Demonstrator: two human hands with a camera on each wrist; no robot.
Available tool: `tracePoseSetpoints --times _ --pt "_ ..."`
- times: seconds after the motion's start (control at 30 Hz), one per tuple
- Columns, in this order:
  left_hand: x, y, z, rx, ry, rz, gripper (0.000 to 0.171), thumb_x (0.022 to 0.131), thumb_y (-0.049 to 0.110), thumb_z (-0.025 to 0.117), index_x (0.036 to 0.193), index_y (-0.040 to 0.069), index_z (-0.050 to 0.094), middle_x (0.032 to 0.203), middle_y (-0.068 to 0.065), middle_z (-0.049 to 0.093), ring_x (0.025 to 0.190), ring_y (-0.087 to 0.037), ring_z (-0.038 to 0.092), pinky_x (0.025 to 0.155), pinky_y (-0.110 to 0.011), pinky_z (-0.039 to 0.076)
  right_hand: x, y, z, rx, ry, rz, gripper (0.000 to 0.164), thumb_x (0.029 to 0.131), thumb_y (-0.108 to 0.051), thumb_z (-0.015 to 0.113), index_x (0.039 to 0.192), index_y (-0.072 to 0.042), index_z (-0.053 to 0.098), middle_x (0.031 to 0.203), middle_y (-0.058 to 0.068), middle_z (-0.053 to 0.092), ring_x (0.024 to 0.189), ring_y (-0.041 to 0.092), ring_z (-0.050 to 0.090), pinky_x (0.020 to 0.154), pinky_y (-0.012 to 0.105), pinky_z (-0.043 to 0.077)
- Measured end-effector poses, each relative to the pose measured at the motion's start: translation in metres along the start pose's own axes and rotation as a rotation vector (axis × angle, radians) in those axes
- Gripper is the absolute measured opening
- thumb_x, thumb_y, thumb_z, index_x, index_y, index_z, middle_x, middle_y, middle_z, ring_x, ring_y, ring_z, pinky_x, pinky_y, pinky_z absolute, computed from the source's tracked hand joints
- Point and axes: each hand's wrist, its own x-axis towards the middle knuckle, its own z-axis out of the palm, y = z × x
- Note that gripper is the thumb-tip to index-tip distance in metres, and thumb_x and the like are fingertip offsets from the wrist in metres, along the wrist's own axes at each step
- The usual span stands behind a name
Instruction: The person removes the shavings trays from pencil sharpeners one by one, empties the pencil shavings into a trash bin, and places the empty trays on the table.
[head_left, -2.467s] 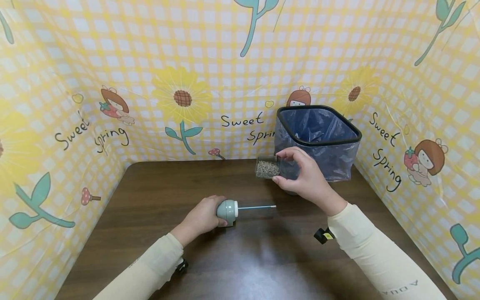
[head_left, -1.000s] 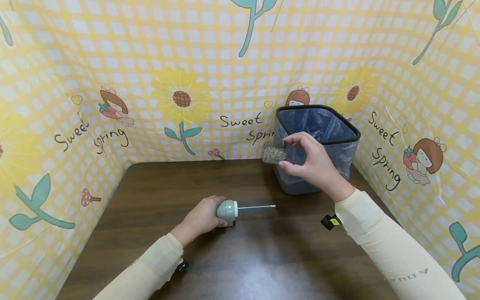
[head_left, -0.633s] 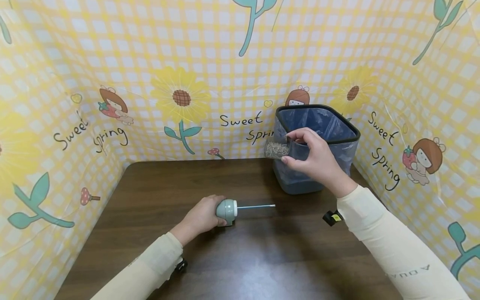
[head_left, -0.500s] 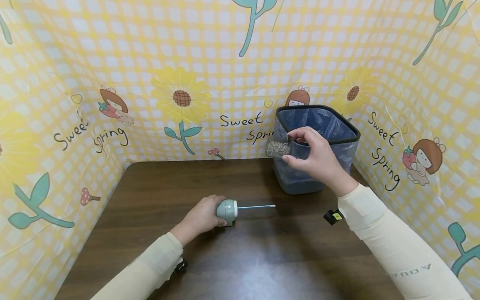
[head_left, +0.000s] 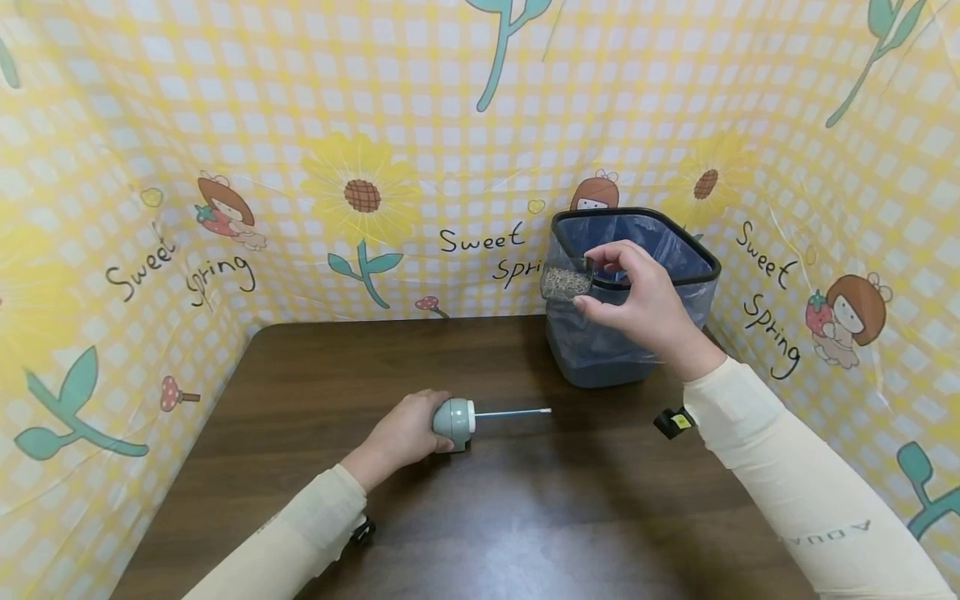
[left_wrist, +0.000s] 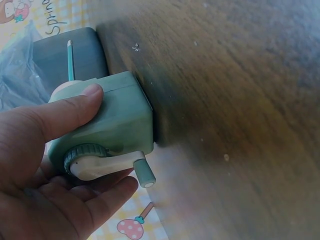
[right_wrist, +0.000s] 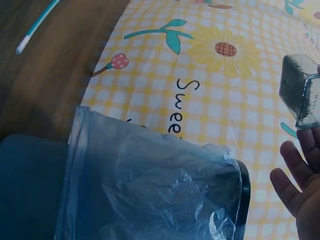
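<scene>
My left hand (head_left: 397,437) grips a green hand-crank pencil sharpener (head_left: 452,425) low over the table. A blue pencil (head_left: 513,413) sticks out of its white front toward the right. The left wrist view shows the thumb on top of the casing and the white crank (left_wrist: 107,166) with its green knob. With thumb and fingers, my right hand (head_left: 648,304) pinches a clear shavings drawer (head_left: 566,283), which is partly filled with grey-brown shavings. It is raised at the front left of the bin (head_left: 600,372), overlapping the bin's rim in the head view. In the right wrist view the drawer (right_wrist: 298,90) is partly cut off.
The bin, lined with a clear plastic bag (right_wrist: 145,180) under a black rim, stands at the table's back right. Small crumbs (left_wrist: 136,47) lie on the dark wooden table (head_left: 360,358). A yellow checked cloth (head_left: 450,125) encloses the back and sides.
My right hand has moved the shavings drawer up and to the right, from left of the bin to near its rim. The left hand, sharpener and pencil have stayed in place.
</scene>
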Motion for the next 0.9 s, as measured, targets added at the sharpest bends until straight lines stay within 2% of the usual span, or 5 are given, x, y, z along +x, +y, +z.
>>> tracePoseSetpoints --times 0.4,0.63,0.9 --pt "-0.001 0.003 -0.002 -0.006 -0.002 -0.007 0.075 0.071 0.018 0.096 0.136 0.004 0.062 0.125 -0.011 0.067 0.096 -0.021 0.064 0.085 -0.041 0.056 0.003 0.008 -0.005 -0.003 0.013 0.019 0.054 0.082 -0.016 0.085 0.129 -0.004 0.062 0.124 0.009 0.061 0.113 0.029 0.056 0.103 0.051 0.042" --pt "-0.001 0.003 -0.002 0.002 0.002 0.004 0.071 0.071 0.018 0.096 0.133 0.006 0.064 0.121 -0.009 0.067 0.094 -0.019 0.063 0.083 -0.040 0.056 0.005 0.010 -0.007 -0.011 0.025 0.031 0.052 0.082 -0.015 0.086 0.128 -0.005 0.062 0.124 0.008 0.061 0.112 0.024 0.055 0.101 0.048 0.044" --pt "-0.002 0.002 -0.002 -0.007 0.000 0.009 0.072 0.072 0.017 0.095 0.134 0.004 0.063 0.125 -0.011 0.067 0.096 -0.021 0.064 0.084 -0.041 0.056 0.008 0.010 -0.010 -0.022 0.020 0.058 0.052 0.083 -0.016 0.085 0.129 -0.005 0.062 0.126 0.010 0.061 0.113 0.028 0.055 0.099 0.050 0.043"
